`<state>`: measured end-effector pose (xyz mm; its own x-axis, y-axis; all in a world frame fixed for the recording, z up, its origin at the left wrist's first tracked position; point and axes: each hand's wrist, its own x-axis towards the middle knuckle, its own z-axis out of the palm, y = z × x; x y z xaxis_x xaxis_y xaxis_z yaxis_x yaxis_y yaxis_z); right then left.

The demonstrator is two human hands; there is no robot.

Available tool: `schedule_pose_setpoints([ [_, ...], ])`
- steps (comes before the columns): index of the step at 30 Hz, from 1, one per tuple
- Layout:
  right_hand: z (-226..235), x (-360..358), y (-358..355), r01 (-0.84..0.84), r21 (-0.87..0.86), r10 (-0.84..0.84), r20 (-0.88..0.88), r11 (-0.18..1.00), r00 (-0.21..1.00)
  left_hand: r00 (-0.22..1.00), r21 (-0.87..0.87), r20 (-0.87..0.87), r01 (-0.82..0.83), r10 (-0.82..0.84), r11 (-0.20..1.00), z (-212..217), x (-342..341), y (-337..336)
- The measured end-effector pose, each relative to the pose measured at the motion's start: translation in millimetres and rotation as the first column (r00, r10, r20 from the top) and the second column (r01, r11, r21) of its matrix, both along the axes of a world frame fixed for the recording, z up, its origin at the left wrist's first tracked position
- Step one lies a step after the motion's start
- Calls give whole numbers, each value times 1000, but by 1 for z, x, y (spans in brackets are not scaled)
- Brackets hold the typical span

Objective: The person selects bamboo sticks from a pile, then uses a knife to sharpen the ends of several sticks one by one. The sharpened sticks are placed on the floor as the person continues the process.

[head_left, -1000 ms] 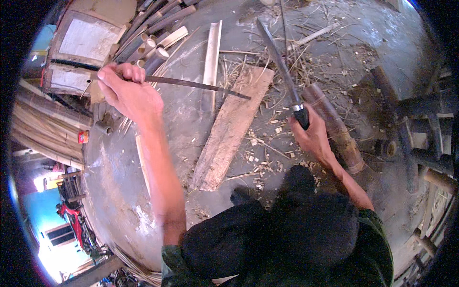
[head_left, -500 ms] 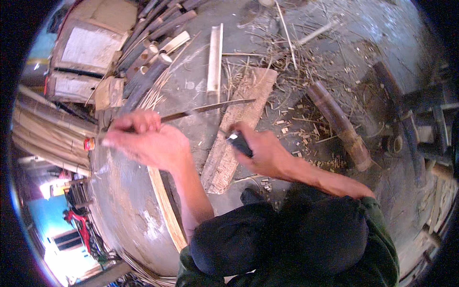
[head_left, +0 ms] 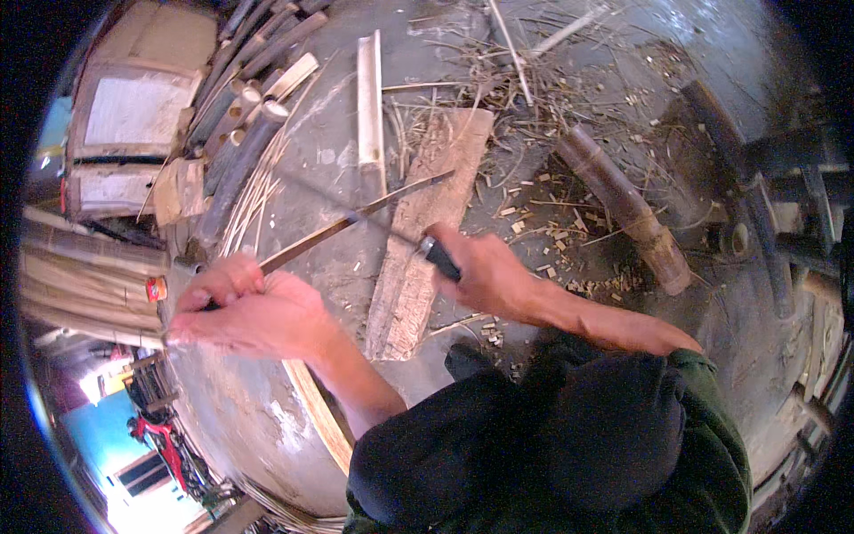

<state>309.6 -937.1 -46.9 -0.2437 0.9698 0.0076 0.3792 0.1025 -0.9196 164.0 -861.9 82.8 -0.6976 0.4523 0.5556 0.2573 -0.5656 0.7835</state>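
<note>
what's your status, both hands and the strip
Left hand gripping strip. Right hand gripping knife. Knife crosses strip in view, contact unclear. Plank below strip's tip.

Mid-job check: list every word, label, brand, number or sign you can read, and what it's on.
No text is readable in this view.
Small red container at left: possible label, too small and blurred to read.
Red motorcycle, lower left: too small to tell.
Black-handled knife in the right hand: blade blurred, no lettering discernible.
Thin strip in the left hand: no lettering visible.
</note>
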Motion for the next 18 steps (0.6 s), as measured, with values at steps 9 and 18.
schedule_pose_setpoints([
  [9, -72, 16, 14, 122, -101, -115, 67, 987, 991, 980, -10, -193, -41, 39, 999, 2, -13, 4],
  [18, -137, 42, 21, 209, -150, -185, 158, 966, 970, 995, 29, 7, 99, -100, 995, 9, -12, 11],
])
